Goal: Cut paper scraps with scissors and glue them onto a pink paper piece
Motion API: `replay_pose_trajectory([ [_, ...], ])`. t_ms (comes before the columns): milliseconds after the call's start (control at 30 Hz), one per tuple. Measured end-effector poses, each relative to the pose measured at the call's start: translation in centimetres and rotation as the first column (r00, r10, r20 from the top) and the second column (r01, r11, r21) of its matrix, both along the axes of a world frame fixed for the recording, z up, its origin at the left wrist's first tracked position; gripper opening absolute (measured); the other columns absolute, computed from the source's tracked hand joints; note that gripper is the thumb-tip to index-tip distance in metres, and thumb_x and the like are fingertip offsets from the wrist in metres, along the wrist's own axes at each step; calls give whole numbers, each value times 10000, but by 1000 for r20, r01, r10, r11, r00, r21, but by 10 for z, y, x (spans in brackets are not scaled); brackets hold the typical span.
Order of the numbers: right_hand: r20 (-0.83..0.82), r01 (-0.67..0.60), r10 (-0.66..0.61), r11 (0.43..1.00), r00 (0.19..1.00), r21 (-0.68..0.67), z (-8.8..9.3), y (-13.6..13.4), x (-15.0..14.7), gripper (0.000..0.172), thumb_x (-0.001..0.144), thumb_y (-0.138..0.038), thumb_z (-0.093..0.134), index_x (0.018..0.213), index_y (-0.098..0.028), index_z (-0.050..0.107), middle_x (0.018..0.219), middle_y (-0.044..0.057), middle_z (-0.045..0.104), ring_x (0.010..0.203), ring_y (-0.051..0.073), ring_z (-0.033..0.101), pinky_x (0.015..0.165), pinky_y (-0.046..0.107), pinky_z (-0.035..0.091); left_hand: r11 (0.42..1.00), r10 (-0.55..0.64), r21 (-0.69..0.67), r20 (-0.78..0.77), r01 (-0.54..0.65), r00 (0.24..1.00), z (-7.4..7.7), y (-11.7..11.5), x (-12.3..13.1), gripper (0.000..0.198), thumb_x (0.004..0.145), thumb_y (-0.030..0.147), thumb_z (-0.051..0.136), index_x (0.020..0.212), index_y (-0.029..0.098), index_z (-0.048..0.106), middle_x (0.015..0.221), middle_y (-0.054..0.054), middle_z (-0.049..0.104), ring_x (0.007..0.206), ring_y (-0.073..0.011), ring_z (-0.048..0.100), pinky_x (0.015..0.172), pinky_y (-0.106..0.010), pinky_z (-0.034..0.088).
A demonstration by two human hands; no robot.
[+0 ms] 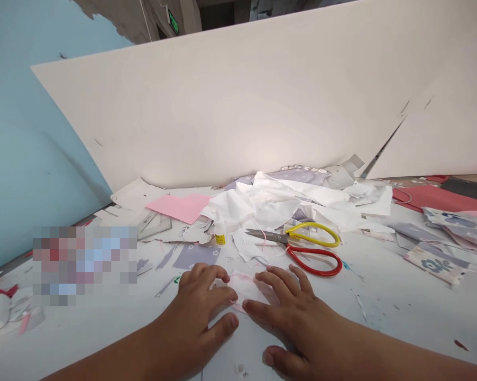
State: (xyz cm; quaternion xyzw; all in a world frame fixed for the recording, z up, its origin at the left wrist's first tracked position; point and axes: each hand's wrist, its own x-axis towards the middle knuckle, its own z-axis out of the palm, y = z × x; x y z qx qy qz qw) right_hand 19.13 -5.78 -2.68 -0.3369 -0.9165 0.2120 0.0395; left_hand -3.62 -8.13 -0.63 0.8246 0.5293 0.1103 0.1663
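Note:
Both of my hands rest on a small white piece of fabric or paper with pink marks point(244, 288) on the white table point(401, 312). My left hand point(202, 307) lies palm down with its fingers curled over the piece's left edge. My right hand point(290, 309) lies flat on its right side, fingers stretched out and pressing it down. Just beyond my hands lie scissors point(302, 246) with one yellow and one red handle, blades pointing left. A small glue bottle with a yellow label point(220, 228) stands to the left of the blades.
A heap of white cloth point(278, 203) lies behind the scissors. Pink paper point(179, 206) and a clear set square point(154, 225) lie at the back left. Patterned grey fabric pieces point(432, 259) and red sheets point(437, 197) are at the right. A large white board point(238, 106) leans behind.

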Motion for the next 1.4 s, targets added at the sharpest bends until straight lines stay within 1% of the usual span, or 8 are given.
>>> replay_pose_trajectory([
  [133, -27, 11, -11, 1000, 1000, 12, -1, -1, 2, 567, 780, -525, 477, 1314, -380, 356, 1454, 113, 234, 1324, 380, 92, 961, 657, 120, 1000, -10, -6, -21, 10, 1000, -1, -1, 0, 216, 815, 389, 456, 931, 289, 608, 1115, -40, 475, 1062, -266, 358, 903, -477, 330],
  [433, -45, 28, -27, 1000, 999, 13, 0, -1, 1, 550, 736, -554, 521, 1237, -334, 471, 1420, 107, 296, 1310, 377, 136, 978, 635, 121, 992, 81, 93, 74, -88, 994, -16, 1, 3, 166, 780, 342, 505, 875, 262, 615, 1070, -48, 480, 1032, -258, 368, 880, -473, 343],
  [633, -91, 126, -121, 991, 988, 45, -5, -2, 3, 537, 773, -582, 440, 1249, -334, 445, 1425, 106, 269, 1304, 362, 152, 983, 602, 172, 997, 75, 12, 50, -75, 996, -8, 2, 3, 170, 788, 363, 497, 866, 267, 613, 1088, -43, 475, 1046, -266, 364, 867, -470, 359],
  [767, -47, 94, -92, 994, 995, 54, -7, -1, 1, 584, 739, -675, 400, 1223, -356, 469, 1432, 99, 272, 1314, 375, 114, 982, 626, 134, 999, 44, -9, 47, -44, 998, -3, 4, 0, 227, 822, 367, 448, 973, 279, 593, 1120, -43, 460, 1066, -258, 354, 908, -478, 332],
  [967, -78, 143, -138, 987, 987, 66, -9, -1, 1, 609, 757, -656, 393, 1297, -375, 377, 1446, 98, 230, 1312, 374, 115, 973, 612, 185, 999, 37, 5, 14, -38, 999, -5, 8, -1, 225, 828, 366, 442, 952, 274, 604, 1130, -46, 454, 1072, -271, 334, 897, -500, 321],
  [1067, -58, 122, -117, 989, 991, 79, -11, -1, 1, 586, 751, -665, 394, 1262, -379, 422, 1429, 97, 277, 1311, 372, 127, 976, 625, 153, 998, 61, -5, 26, -60, 998, -8, 11, -1, 212, 823, 367, 448, 930, 266, 601, 1131, -45, 450, 1082, -267, 332, 913, -500, 304],
  [1267, -58, 87, -82, 992, 995, 93, -12, 0, 1, 604, 748, -664, 402, 1272, -363, 417, 1417, 95, 299, 1309, 364, 136, 980, 623, 147, 998, 59, 22, 16, -60, 998, -9, 13, -1, 263, 820, 386, 455, 1026, 279, 577, 1176, -56, 423, 1117, -272, 319, 936, -505, 273],
  [1400, -87, 124, -117, 989, 989, 85, -11, 0, 2, 594, 771, -631, 400, 1300, -363, 372, 1432, 100, 259, 1306, 359, 144, 975, 612, 178, 999, 42, 11, -27, -42, 999, -6, 12, 1, 276, 818, 393, 457, 1044, 300, 586, 1184, -51, 434, 1108, -284, 329, 911, -515, 291],
])
